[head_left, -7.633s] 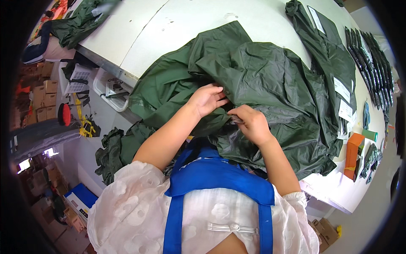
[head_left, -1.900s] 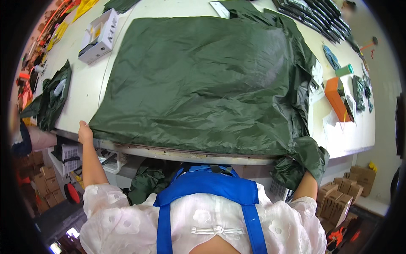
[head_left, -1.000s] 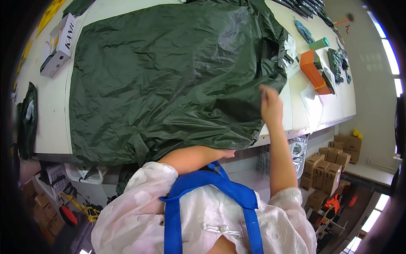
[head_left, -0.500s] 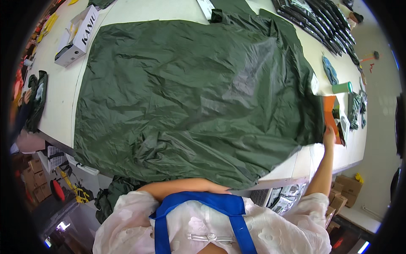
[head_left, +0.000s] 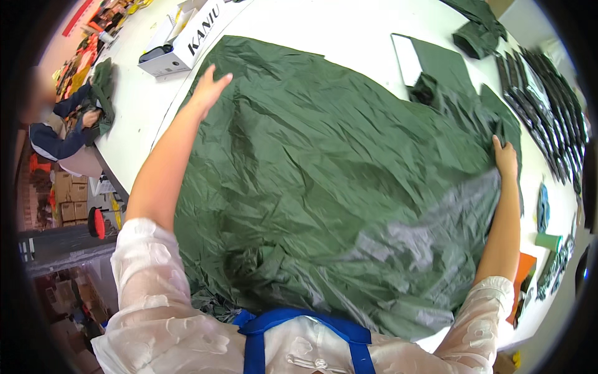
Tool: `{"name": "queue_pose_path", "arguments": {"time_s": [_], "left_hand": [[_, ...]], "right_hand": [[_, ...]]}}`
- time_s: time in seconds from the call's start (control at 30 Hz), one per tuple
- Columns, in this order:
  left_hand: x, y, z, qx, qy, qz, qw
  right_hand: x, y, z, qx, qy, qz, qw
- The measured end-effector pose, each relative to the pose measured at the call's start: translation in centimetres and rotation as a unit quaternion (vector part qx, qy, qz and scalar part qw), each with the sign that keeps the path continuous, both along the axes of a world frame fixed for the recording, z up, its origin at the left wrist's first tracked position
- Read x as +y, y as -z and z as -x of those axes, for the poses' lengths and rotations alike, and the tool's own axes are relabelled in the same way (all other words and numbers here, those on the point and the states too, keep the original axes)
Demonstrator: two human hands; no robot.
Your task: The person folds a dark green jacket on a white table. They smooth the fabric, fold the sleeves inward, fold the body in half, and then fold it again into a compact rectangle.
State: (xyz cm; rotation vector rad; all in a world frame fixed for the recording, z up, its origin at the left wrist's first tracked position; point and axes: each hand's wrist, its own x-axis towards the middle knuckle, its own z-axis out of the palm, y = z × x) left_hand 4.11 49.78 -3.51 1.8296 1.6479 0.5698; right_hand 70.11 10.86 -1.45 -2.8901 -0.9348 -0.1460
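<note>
A large, creased dark green waterproof cloth lies spread over the white table, its near edge bunched up against my front. Over its far left corner reaches my left hand, fingers spread and holding nothing. At the right side, my right hand has its fingers closed on a fold of the cloth. Part of the shiny grey underside shows along the right and lower middle. A gathered dark bit of the cloth sticks up near the far right edge.
A white box stands at the far left. Beyond the cloth lie a white card and black packets. A green roll and an orange piece are at right. At left, another person handles dark green fabric.
My left hand has gone from near my body to the far left corner. My right hand has moved from the orange piece up to the cloth's right side. The view has shifted.
</note>
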Motion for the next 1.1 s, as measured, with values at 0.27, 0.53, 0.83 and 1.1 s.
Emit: {"name": "queue_pose_path", "arguments": {"time_s": [0.27,0.53,0.83,1.1], "left_hand": [[11.5,-0.7,-3.8,0.004,-0.003,0.135,0.991],[-10.6,-2.4,11.8,-0.393,0.115,0.256,0.876],[-18.8,-5.0,9.8,-0.035,0.139,0.239,0.96],[-19.7,-11.1,27.4,-0.344,-0.007,0.289,0.893]], "right_hand": [[-0.7,2.8,-6.3,-0.091,0.01,0.035,0.995],[-20.2,-1.7,-9.0,0.165,0.192,-0.464,0.849],[-30.3,-3.2,-4.4,0.044,0.106,-0.283,0.952],[-38.2,-9.1,-3.5,0.21,0.336,-0.551,0.734]]}}
